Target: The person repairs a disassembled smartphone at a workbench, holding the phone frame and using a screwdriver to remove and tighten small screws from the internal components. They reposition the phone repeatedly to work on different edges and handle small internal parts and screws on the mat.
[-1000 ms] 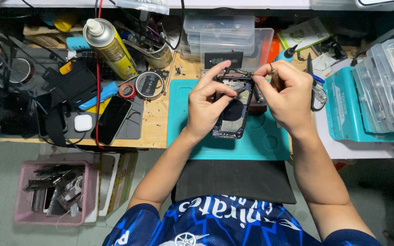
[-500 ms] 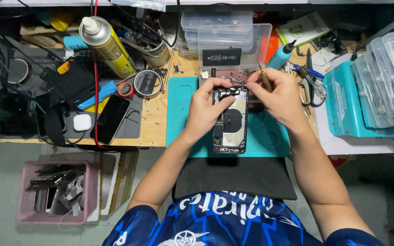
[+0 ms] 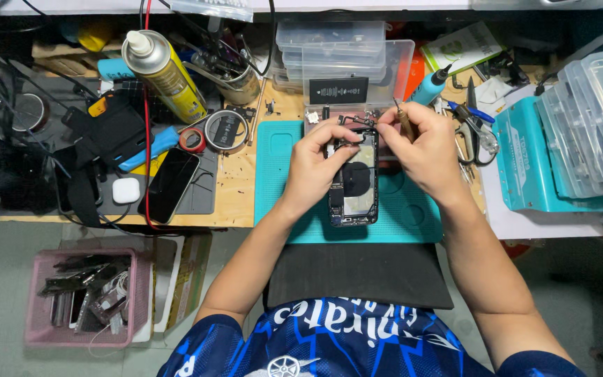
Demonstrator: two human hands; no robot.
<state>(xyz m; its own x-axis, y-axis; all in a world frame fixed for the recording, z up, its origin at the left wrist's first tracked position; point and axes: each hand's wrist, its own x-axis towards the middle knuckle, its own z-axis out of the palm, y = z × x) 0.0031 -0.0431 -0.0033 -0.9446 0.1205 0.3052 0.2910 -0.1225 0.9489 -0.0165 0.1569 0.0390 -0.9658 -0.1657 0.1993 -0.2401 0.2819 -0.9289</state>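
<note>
An opened phone (image 3: 354, 187) lies face down on a teal work mat (image 3: 277, 174), its insides showing. My left hand (image 3: 315, 164) rests on the phone's upper left and pinches a small black part at its top edge. My right hand (image 3: 420, 150) reaches in from the right, fingertips on the same part, and holds a thin brown-handled tool (image 3: 405, 120) that points up and away. A small tray of tiny parts (image 3: 329, 115) sits just beyond the phone.
Left of the mat: a yellow spray can (image 3: 165, 73), tape rolls (image 3: 225, 130), a dark phone (image 3: 171, 185), a white earbud case (image 3: 126, 190). Clear plastic boxes (image 3: 343, 52) stand behind, more at the right (image 3: 594, 119). Scissors (image 3: 479, 132) lie right. A pink basket (image 3: 82, 297) sits below.
The phone has been laid down flat on the mat from a lifted, tilted hold. Both hands have shifted up to its top edge.
</note>
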